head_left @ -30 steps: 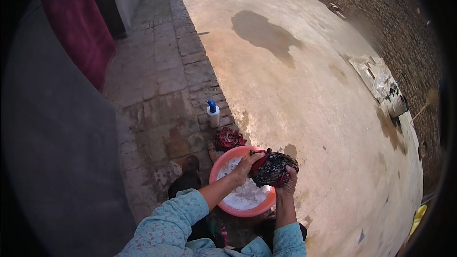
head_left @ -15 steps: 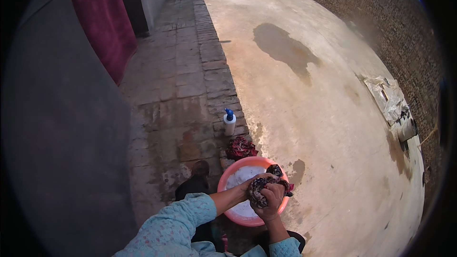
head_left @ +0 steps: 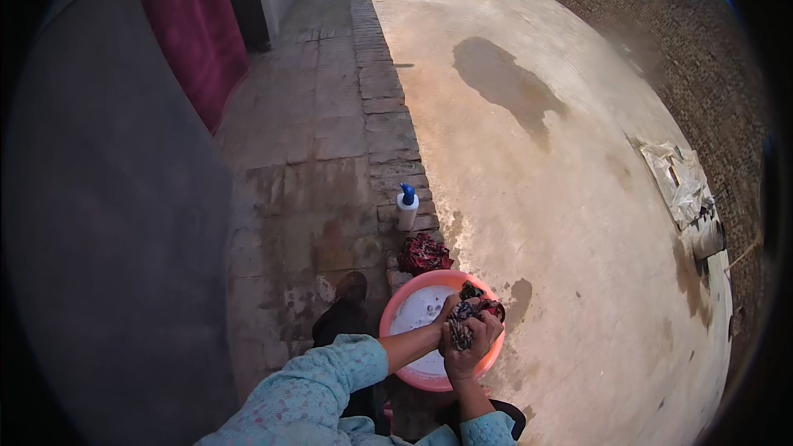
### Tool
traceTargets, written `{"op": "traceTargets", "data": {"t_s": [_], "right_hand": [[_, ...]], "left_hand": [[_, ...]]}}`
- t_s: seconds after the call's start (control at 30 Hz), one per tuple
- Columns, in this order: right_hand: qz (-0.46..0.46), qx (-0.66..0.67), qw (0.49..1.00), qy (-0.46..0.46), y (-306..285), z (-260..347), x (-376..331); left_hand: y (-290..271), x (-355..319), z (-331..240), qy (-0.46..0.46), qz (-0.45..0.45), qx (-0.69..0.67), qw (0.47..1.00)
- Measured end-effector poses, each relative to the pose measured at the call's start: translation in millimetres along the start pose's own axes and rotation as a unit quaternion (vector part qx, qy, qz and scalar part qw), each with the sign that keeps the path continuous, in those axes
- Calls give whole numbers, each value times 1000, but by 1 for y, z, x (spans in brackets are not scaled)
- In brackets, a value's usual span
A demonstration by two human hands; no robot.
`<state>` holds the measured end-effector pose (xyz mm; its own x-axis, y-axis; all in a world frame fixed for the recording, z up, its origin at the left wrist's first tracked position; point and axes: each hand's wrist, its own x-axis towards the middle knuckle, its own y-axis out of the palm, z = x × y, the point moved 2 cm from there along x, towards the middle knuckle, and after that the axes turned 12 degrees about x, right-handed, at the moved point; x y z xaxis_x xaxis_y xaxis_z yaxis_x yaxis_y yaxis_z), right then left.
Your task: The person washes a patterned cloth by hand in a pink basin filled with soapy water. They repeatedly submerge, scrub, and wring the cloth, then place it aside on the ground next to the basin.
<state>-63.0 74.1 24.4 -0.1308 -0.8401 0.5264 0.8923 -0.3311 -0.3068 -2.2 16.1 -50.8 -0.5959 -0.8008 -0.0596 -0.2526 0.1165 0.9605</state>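
A dark patterned cloth [head_left: 462,332], wet and bunched up, is gripped by both my hands over the right side of a pink basin [head_left: 386,322]. My left hand [head_left: 447,314] closes round its far left part. Lower and to the right, my right hand [head_left: 471,352] is wrapped about the same bundle. A reddish end of the cloth sticks out on the right, near the basin's rim. White suds [head_left: 420,307] float on the water in the basin. Parts of my fingers are hidden by the cloth and by each other.
Just beyond the basin lies a crumpled dark red cloth [head_left: 425,253], with a white pump bottle [head_left: 407,211] with a blue top behind it. A brick ledge [head_left: 384,128] borders the concrete yard [head_left: 545,223]. A magenta curtain [head_left: 194,29] hangs at the left wall.
My hands have squeezed the cloth into a tighter, smaller bundle and shifted slightly over the basin. More of the sudsy water's surface shows. The whole view has swung a little.
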Motion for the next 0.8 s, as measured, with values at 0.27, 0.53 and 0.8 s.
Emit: {"op": "traceTargets", "data": {"t_s": [0.27,0.53,0.8], "right_hand": [[-110,404,871,256,-20,-50,20],[-27,134,976,169,-17,-48,10],[-21,8,1000,-6,1,9,2]], "left_hand": [[33,-6,-6,56,-239,452,858],[26,-5,3,52,-256,390,883],[-10,15,-22,101,-258,560,781]]}}
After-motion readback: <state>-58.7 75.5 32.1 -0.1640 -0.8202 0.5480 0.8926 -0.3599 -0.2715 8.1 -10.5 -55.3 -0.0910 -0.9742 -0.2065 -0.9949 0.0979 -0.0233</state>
